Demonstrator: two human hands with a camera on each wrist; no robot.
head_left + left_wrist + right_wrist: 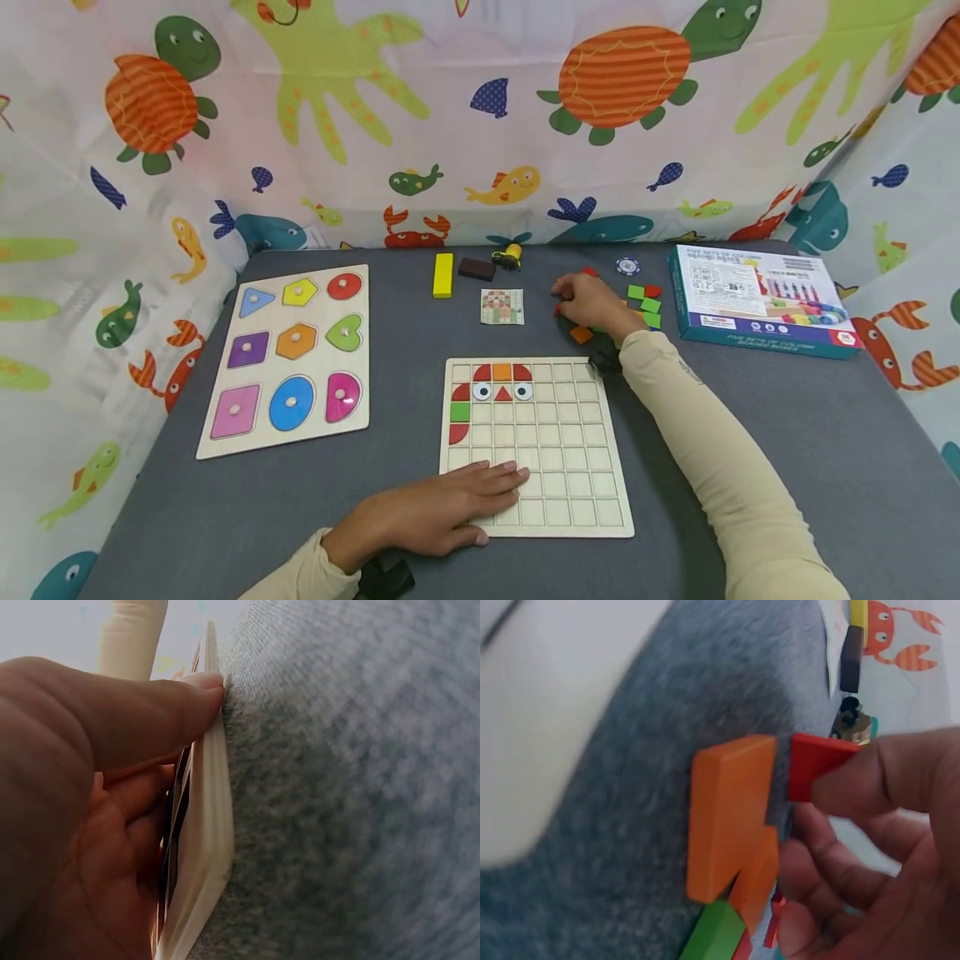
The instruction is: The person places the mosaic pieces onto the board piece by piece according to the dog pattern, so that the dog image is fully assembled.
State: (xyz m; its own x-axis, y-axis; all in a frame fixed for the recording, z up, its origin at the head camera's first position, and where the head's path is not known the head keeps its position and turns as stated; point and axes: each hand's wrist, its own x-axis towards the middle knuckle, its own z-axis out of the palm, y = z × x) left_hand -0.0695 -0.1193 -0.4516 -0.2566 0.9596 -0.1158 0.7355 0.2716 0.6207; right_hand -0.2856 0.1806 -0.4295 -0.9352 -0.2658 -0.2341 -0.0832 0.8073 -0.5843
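Observation:
A wooden grid board (573, 454) lies on the grey table, with red, orange and green tiles and two eye discs in its upper left cells. My left hand (438, 508) rests flat on its lower left part, fingers extended. In the left wrist view the thumb (169, 709) touches the edge of the board (214, 802). Beyond the board's upper right corner, my right hand (588, 302) is over the loose tiles. Between thumb and fingers it pinches a red tile (817, 761), whose full shape is partly covered. An orange tile (731, 817) lies just beside it.
Left stands a shape puzzle board (213, 442) with knobbed pieces. At the back are a yellow block (443, 275), a dark brown block (476, 269), a toy bee (507, 256) and a pattern card (502, 307). Green tiles (650, 305) lie near a boxed set (765, 300) at right.

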